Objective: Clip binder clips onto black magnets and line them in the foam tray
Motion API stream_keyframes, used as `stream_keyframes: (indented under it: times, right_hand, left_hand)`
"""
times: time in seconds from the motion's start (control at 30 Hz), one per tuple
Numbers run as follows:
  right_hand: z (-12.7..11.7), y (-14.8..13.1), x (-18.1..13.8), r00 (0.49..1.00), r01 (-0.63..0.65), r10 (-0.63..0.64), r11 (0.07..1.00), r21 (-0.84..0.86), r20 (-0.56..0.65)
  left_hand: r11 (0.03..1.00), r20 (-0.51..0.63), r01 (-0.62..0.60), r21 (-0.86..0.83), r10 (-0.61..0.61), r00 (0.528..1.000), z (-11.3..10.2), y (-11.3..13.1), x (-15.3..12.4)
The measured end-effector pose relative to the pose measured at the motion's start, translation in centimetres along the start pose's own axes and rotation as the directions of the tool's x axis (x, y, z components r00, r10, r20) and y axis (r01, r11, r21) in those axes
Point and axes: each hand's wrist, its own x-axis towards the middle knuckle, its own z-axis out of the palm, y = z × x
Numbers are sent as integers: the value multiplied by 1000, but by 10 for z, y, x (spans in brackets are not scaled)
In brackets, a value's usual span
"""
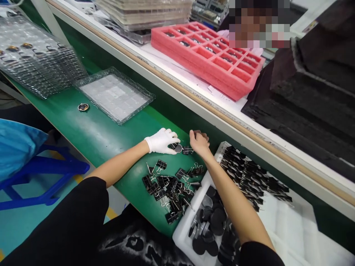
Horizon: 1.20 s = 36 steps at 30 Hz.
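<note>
1. Clock directions are taken from the left hand (163, 141), with 12 o'clock at the top of the view. It wears a white glove and lies low over the green tabletop (105, 133).
2. The left grip pinches a small grey disc (179, 148) and the black clip at its edge; the disc sits at 4 o'clock, just beyond the gloved thumb and forefinger.
3. Another black clip (188, 150) lies beside the disc, between the two hands.
4. The bare right hand (199, 142) is at 3 o'clock, fingers curled inward. Whether its grip holds anything, I cannot tell.
5. At 6 o'clock, a loose pile of black clips (165, 184) with wire handles spreads over the tabletop.
6. At 5 o'clock stands a white foam tray (183, 232) of dark round discs, partly behind the right forearm.
7. At 4 o'clock, well apart, more clips (249, 173) stand in close rows on white foam.
8. At 10 o'clock lies a flat clear plastic tray (115, 92); a stack of similar trays (55, 79) stands beyond it.
</note>
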Motion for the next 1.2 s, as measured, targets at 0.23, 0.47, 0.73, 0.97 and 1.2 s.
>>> stream_keyframes:
  times: [0.23, 0.47, 0.73, 0.97, 1.2]
  right_hand:
    - [34, -2, 12, 997, 15, -3, 988, 152, -82]
    - [52, 16, 24, 976, -42, 72, 989, 145, -206]
    - [63, 27, 34, 961, -93, 131, 983, 161, -245]
    - [72, 37, 41, 955, -33, 85, 982, 186, -285]
    - [78, 37, 43, 936, 25, 49, 979, 203, -350]
  left_hand:
    - [1000, 68, 5, 3, -5, 998, 1, -1, 6]
    - [995, 62, 34, -97, -28, 998, 8, -8, 9]
    - [995, 6, 71, -64, -71, 997, 12, 1, 12]
    - [994, 23, 94, -62, -93, 995, 18, 13, 18]
    - [996, -10, 75, -47, -75, 997, 22, 18, 23]
